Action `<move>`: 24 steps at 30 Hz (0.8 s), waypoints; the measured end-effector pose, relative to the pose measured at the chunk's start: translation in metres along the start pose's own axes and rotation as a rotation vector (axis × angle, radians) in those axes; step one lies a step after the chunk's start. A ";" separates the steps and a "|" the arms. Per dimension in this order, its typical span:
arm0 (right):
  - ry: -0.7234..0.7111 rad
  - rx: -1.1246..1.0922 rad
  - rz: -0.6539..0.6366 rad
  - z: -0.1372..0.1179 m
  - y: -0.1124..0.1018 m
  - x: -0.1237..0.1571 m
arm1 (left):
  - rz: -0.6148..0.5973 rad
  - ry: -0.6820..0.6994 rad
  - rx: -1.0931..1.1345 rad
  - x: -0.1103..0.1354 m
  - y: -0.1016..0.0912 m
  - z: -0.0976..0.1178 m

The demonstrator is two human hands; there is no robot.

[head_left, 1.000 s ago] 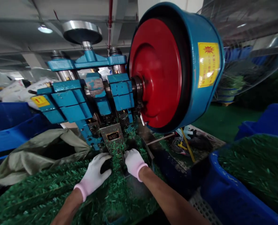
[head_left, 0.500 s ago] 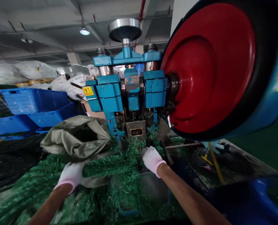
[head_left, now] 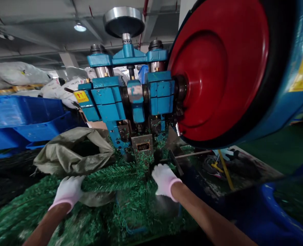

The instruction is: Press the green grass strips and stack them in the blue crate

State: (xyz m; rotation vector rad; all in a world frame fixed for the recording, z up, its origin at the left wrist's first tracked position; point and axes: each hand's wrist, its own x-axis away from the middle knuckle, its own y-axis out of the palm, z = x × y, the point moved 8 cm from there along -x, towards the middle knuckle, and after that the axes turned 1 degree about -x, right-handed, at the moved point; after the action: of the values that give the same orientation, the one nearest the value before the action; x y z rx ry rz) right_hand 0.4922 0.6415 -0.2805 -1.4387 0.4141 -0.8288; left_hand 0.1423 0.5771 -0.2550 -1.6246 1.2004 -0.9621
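My left hand (head_left: pixel 67 192), in a white glove with a pink cuff, is closed round the left end of a bundle of green artificial pine branches (head_left: pixel 113 177). The bundle stretches rightward to the foot of a blue press (head_left: pixel 138 102). At its other end, just below the press's metal guard plate (head_left: pixel 143 147), my right hand (head_left: pixel 164 179) curls over the green strands, in a matching glove. Its fingertips are partly hidden. Green clippings cover the plate and the worktop around both hands.
A large red flywheel (head_left: pixel 218 71) rises close on the right. Left of the press lies an open grey-green sack (head_left: pixel 69 150), with blue crates (head_left: pixel 26 111) behind it. Loose green branches (head_left: pixel 20 208) heap at lower left. A blue bin (head_left: pixel 276 212) stands at lower right.
The view has shifted, moving the press leftward in the picture. My right hand has come slightly back from the press, its fingers straighter. My left hand keeps its hold on the bundle.
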 end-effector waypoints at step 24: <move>-0.004 0.052 0.065 -0.014 0.006 0.021 | 0.004 0.097 0.107 -0.007 0.005 0.016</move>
State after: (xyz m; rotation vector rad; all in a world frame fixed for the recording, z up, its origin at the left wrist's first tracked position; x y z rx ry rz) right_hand 0.4976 0.6160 -0.2832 -1.3721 0.4313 -0.7790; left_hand 0.1545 0.5861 -0.2657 -1.5056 1.1963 -1.0946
